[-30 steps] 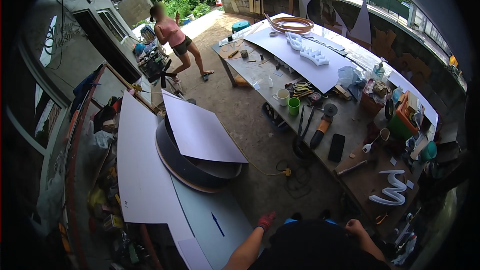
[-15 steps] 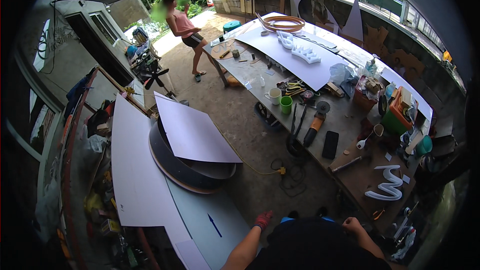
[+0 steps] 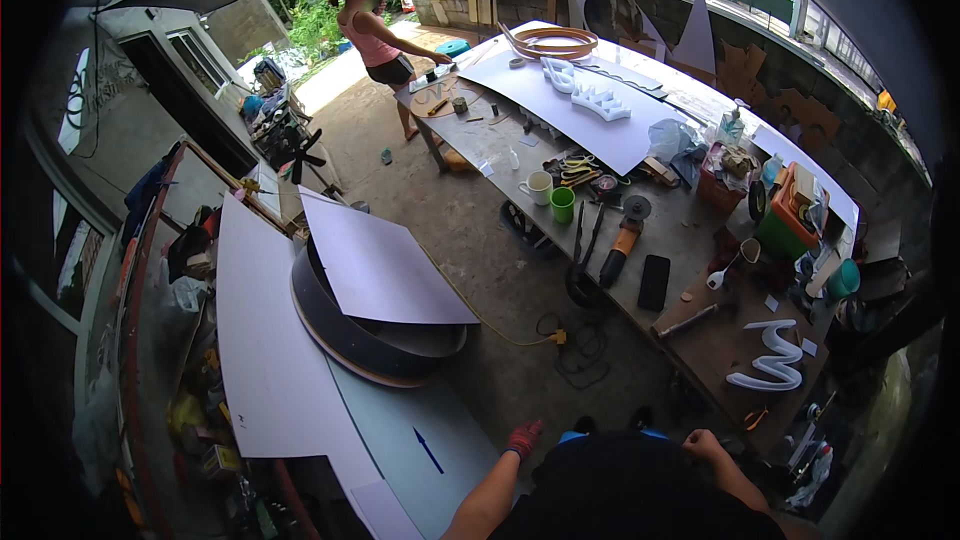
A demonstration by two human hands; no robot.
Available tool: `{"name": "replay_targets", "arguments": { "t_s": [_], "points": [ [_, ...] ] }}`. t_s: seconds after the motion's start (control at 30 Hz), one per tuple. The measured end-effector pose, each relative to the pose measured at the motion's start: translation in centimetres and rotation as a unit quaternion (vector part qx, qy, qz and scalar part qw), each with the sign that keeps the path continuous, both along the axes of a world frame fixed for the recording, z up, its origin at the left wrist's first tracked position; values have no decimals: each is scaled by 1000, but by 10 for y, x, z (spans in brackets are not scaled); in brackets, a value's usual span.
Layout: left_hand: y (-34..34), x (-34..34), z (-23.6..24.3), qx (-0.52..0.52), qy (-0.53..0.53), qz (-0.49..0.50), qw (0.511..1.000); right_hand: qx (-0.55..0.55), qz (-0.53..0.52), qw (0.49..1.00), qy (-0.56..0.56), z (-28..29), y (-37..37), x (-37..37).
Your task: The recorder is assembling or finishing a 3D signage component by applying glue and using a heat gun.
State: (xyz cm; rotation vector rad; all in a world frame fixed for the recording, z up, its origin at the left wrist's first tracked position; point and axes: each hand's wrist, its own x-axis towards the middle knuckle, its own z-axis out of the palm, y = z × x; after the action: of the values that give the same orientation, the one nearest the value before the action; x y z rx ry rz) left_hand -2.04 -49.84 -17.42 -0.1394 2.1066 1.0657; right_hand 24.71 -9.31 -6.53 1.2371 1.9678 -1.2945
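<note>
My left hand [image 3: 524,438], in a red glove, hangs low in front of me with its fingers curled and nothing visible in them. It is nearest to the pale blue-grey sheet [image 3: 405,440] with a dark blue arrow on it. My bare right hand [image 3: 704,443] is loosely closed near the brown board [image 3: 700,365] at the workbench's near end; no object shows in it. On that board lie a white wavy foam-like piece [image 3: 775,360] and orange-handled pliers [image 3: 756,419]. Neither hand touches the sheet or the board.
A dark curved band [image 3: 350,345] with a white panel [image 3: 385,260] over it rests on the left sheets. The metal workbench bears an angle grinder [image 3: 622,245], a phone [image 3: 654,283] and cups. A yellow cord [image 3: 500,335] crosses the floor. Another person [image 3: 380,45] stands beyond.
The other person has stepped to the bench's far end and now reaches an arm to it, leaving a slipper on the floor. My view shifts slightly; my hands stay nearly still.
</note>
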Motion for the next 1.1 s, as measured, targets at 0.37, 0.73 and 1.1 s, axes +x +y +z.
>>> {"name": "replay_targets", "arguments": {
  "t_s": [0.37, 0.73, 1.1],
  "points": [
    [1, -7, 12, -28, -5, -26, 999, 22, 14, 1000, 4, -18, 5, 6],
    [-1, -6, 8, -11, -7, -19, 1000, 44, 47, 998, -4, 0, 3, -5],
    [0, -4, 12, -6, -31, -16, 999, 19, 38, 999, -12, -1, -1, -7]
  ]
}}
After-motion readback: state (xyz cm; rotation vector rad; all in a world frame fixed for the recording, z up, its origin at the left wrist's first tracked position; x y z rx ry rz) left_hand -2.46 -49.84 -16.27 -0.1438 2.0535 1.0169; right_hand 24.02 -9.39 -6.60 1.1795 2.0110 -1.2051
